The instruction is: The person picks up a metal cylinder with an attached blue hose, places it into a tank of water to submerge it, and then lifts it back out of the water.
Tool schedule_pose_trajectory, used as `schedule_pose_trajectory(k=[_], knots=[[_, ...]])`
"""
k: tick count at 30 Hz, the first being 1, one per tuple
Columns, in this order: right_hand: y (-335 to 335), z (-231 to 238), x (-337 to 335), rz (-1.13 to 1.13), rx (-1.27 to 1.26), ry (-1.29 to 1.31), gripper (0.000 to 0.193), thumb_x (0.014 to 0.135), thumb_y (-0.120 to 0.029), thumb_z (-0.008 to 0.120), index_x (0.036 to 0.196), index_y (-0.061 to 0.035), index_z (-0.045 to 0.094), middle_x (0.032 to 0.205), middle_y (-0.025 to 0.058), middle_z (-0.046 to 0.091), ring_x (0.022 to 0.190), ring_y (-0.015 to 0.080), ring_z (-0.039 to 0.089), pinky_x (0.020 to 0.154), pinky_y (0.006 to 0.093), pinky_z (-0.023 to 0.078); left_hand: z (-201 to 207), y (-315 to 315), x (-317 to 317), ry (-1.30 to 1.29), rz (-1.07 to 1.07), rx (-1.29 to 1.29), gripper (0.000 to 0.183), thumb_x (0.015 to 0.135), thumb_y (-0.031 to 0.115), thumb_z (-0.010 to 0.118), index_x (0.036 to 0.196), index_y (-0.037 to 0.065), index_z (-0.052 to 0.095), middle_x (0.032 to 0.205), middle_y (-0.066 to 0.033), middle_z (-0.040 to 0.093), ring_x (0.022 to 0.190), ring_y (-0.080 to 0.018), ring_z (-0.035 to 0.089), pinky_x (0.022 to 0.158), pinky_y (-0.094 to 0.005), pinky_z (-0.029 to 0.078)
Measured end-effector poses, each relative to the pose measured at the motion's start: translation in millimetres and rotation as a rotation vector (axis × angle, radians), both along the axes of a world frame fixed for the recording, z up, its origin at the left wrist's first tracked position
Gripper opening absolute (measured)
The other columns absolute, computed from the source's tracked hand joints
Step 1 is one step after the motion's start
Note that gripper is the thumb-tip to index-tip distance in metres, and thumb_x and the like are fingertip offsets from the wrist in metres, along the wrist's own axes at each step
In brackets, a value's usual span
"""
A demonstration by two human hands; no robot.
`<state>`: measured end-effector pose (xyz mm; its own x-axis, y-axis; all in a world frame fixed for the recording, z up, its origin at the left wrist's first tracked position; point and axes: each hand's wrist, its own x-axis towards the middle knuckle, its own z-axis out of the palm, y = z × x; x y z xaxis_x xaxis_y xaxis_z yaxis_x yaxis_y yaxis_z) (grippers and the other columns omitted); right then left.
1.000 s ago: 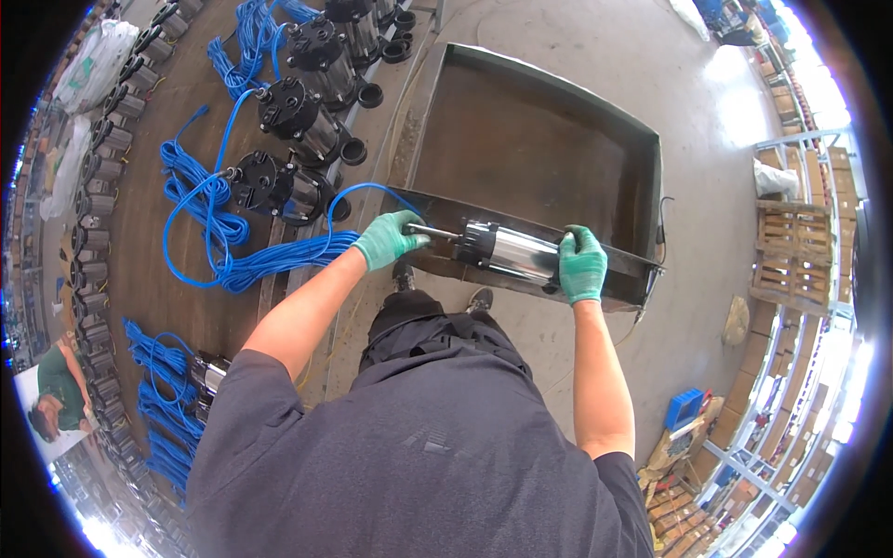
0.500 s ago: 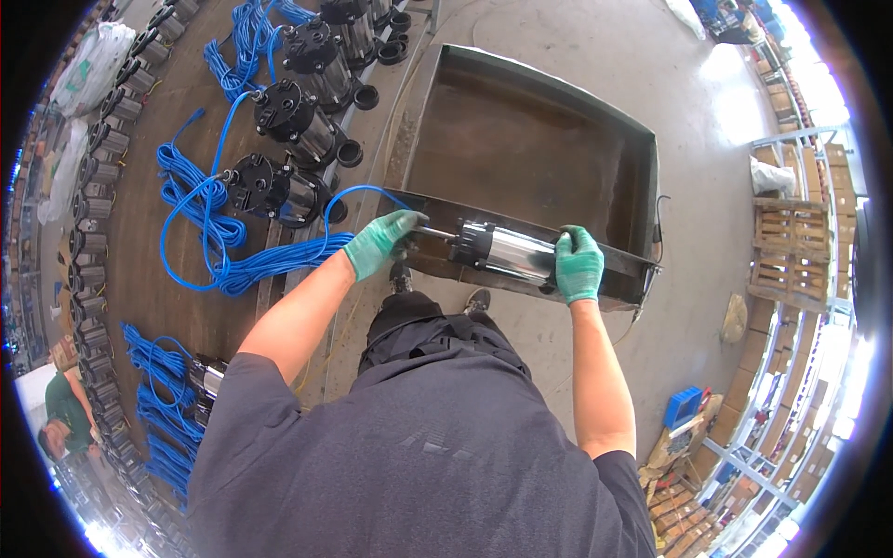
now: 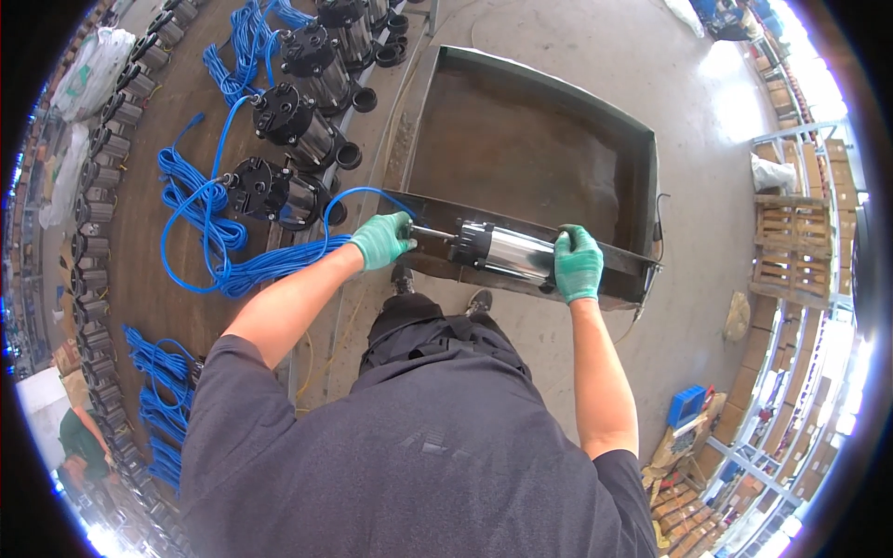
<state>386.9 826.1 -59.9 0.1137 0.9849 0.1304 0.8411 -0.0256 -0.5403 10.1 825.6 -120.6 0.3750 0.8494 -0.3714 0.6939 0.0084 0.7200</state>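
A shiny metal pump motor [image 3: 513, 255] with a black end collar lies across the near edge of a tank. My right hand [image 3: 579, 264], in a green glove, is wrapped round its right end. From its left end sticks a thin metal shaft [image 3: 433, 232]. My left hand [image 3: 381, 241], also gloved in green, is closed at the shaft's tip; its fingertips are partly hidden. A blue cable [image 3: 358, 191] arcs behind that hand to the tank's edge. Its coil [image 3: 279, 264] lies just left of my left wrist.
The open tank [image 3: 654, 177] holds brownish water. To the left, black-topped steel pumps [image 3: 260, 189] stand in a row on a brown bench [image 3: 149, 242], with blue cable coils [image 3: 163, 372]. Another person [image 3: 82, 442] is at far left. A pallet [image 3: 791, 244] and a blue bin [image 3: 686, 406] lie at right.
My left hand has shifted slightly and turned at the shaft's tip, its fingers now lower. The pump motor and my right hand have hardly moved. The other person has moved a little.
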Motion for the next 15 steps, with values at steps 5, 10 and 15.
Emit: schedule_pose_trajectory(k=[5, 10, 15], knots=[[1.4, 0.5, -0.8, -0.009, 0.001, 0.006, 0.016, 0.092, -0.018, 0.063, 0.100, -0.0072, 0.072, 0.091, 0.0159, 0.071, 0.087, 0.0342, 0.067, 0.082, 0.0443, 0.053, -8.2, -0.3, 4.8, 0.129, 0.088, 0.052, 0.041, 0.089, 0.031, 0.077, 0.114, 0.000, 0.067, 0.082, -0.0115, 0.070, 0.080, -0.0210, 0.067, 0.072, -0.0392, 0.052], [-0.3, -1.0, -0.7, -0.005, 0.017, 0.006, 0.015, 0.092, -0.017, 0.062, 0.099, -0.0075, 0.072, 0.090, 0.0150, 0.071, 0.087, 0.0341, 0.067, 0.082, 0.0442, 0.053, 0.8, 3.8, -4.4, -0.692, 0.495, -0.691, 0.042, 0.095, 0.035, 0.071, 0.123, 0.003, 0.066, 0.087, -0.0021, 0.071, 0.082, -0.0127, 0.067, 0.070, -0.0227, 0.052], [-0.3, 2.8, -2.9, 0.002, 0.014, -0.001, 0.015, 0.092, -0.017, 0.063, 0.098, -0.0078, 0.072, 0.090, 0.0144, 0.071, 0.086, 0.0335, 0.066, 0.082, 0.0439, 0.053, -5.1, -7.5, 0.2, -0.409, 0.259, -0.113, 0.033, 0.095, 0.026, 0.069, 0.119, 0.004, 0.065, 0.089, -0.0132, 0.072, 0.085, -0.0269, 0.072, 0.074, -0.0359, 0.055]])
